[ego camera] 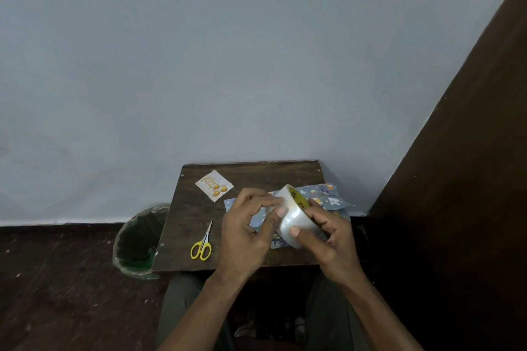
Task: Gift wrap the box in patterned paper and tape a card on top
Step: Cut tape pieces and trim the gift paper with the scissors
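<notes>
A roll of clear tape (pixel 295 218) with a yellow core is held above the small dark table (pixel 188 208). My right hand (pixel 328 239) grips the roll from the right side. Fingertips of my left hand (pixel 245 225) pinch at the roll's outer surface on its left. Beneath both hands lies blue patterned wrapping paper (pixel 328 196); the box is hidden under the hands and the paper. A white birthday card (pixel 214 185) with gold balloons lies at the table's back left.
Yellow-handled scissors (pixel 203 243) lie on the table's front left. A green bin (pixel 137 242) with a plastic liner stands on the floor left of the table. A dark wooden panel (pixel 470 151) rises on the right, and a pale wall stands behind the table.
</notes>
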